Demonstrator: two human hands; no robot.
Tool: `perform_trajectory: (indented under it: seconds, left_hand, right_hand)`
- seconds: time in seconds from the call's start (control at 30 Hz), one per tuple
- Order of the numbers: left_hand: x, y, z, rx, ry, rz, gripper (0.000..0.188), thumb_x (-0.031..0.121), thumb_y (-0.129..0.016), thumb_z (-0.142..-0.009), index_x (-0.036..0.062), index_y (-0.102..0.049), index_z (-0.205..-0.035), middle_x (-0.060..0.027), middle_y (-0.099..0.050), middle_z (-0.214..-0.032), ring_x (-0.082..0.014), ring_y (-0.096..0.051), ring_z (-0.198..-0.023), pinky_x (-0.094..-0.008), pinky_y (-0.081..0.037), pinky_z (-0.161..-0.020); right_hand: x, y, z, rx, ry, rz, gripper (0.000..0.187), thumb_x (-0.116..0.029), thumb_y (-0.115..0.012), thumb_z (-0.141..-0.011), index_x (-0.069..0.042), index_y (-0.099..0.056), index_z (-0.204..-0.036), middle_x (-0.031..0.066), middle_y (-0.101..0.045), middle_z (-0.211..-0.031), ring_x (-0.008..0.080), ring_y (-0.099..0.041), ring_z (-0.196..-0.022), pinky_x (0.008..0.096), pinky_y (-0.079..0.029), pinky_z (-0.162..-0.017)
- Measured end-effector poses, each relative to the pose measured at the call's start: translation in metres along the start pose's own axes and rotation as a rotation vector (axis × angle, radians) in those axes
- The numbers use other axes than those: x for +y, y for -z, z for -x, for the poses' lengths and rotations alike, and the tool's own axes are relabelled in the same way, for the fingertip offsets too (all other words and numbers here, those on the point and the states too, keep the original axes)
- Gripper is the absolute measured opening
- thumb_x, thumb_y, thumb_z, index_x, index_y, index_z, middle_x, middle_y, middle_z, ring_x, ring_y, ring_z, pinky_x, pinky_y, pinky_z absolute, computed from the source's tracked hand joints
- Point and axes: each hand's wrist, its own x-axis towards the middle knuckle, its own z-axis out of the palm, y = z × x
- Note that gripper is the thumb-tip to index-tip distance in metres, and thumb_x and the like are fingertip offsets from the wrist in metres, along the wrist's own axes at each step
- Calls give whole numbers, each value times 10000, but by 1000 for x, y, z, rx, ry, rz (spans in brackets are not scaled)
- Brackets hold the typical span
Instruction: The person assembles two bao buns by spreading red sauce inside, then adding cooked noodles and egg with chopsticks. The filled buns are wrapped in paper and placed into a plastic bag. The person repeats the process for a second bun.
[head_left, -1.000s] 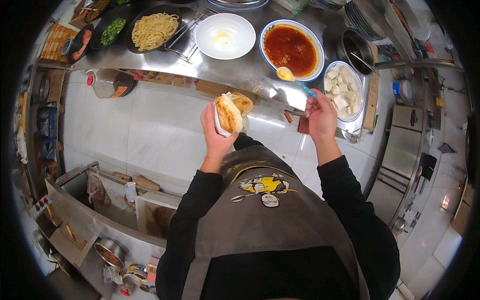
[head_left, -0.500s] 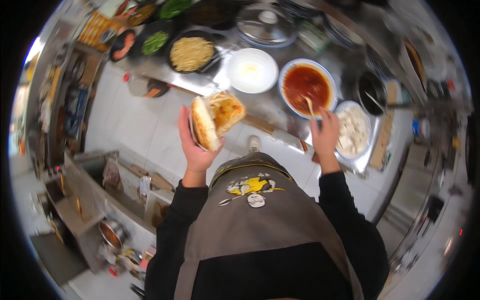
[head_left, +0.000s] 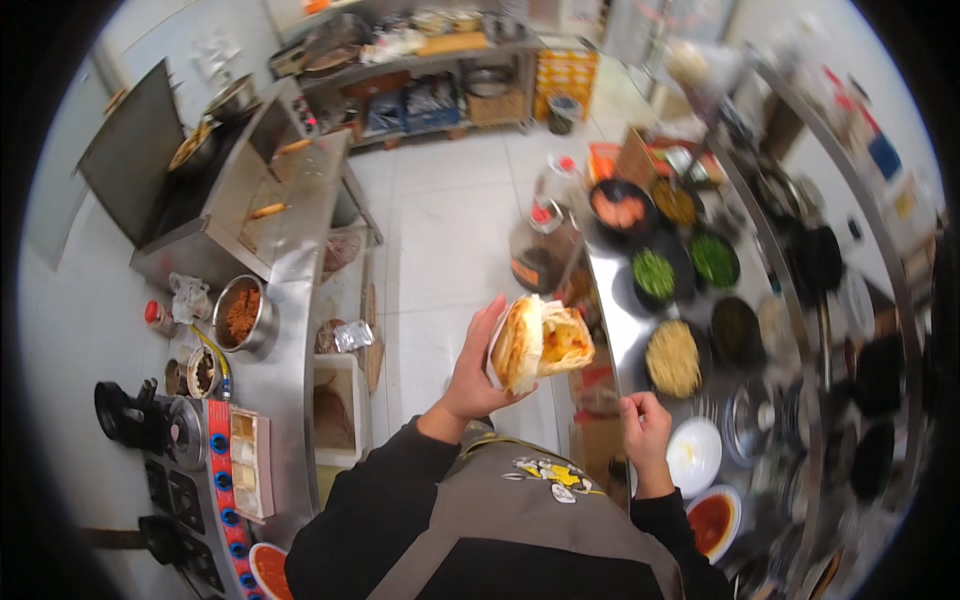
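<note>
My left hand (head_left: 468, 388) is closed round a split flatbread bun (head_left: 520, 345) in a pale wrapper. The bun gapes to the right and shows a yellowish filling with reddish sauce. To its right, my right hand (head_left: 648, 438) is curled into a loose fist, and nothing shows in it. Beside that hand, on the steel counter, is a white plate (head_left: 693, 455) with a small yellow smear. A bowl of red sauce (head_left: 712, 525) stands nearer me, partly hidden by my right sleeve. A black bowl of pale yellow shreds (head_left: 672, 357) lies just beyond the right hand.
Along the right counter stand bowls of chopped greens (head_left: 653, 273) and pink slices (head_left: 618, 208), and a glass lid (head_left: 748, 420). A steel counter on the left holds a pot of reddish-brown food (head_left: 240, 312) and a burner unit (head_left: 222, 480). Tiled floor (head_left: 440, 240) runs between.
My view has turned left. The right hand has left the spoon handle at the red sauce bowl and is now by the white plate. The left hand still holds the bun.
</note>
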Motion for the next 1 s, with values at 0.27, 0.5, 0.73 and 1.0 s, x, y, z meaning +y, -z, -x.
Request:
perform_trajectory:
  seconds: [0.27, 0.5, 0.73, 1.0]
  left_hand:
    - [-4, 220, -92, 187, -31, -275, 1138, 54, -877, -709, 55, -194, -1620, -98, -341, -1557, -209, -368, -1454, -350, -314, -1197]
    - [-16, 344, -146, 548, -12, -259, 1127, 102, -905, -676, 42, -263, -1600, -127, -404, -1486, -256, -393, -1415, -378, -326, -1171]
    - [-37, 433, -180, 985, -85, -328, 1120, 88, -879, -715, 29, -210, -1611, -137, -394, -1528, -248, -426, -1419, -380, -360, -1175]
    - [-39, 478, -233, 1501, -257, -497, 1145, 138, -885, -713, 27, -190, -1616, -158, -370, -1557, -281, -422, -1420, -397, -361, -1171]
  right_hand:
    - [-21, -166, -194, -244, -57, -163, 460, -248, -555, -1067, 0, -535, -681, 18, -498, -618, 104, -446, -581, 288, -363, -542]
    - [-32, -303, -346, -415, -31, -216, 449, -266, -553, -1064, -2, -512, -703, 31, -513, -578, 111, -479, -530, 316, -396, -507]
    - [-97, -474, -582, -714, 218, -267, 119, -135, -618, -1006, -21, -604, -1038, -1, -565, -692, 80, -524, -598, 256, -436, -544]
    - [-389, -719, -748, -971, 1038, -374, 322, -195, -662, -961, -50, -610, -1244, 123, -654, -792, 239, -648, -714, 358, -516, -671]
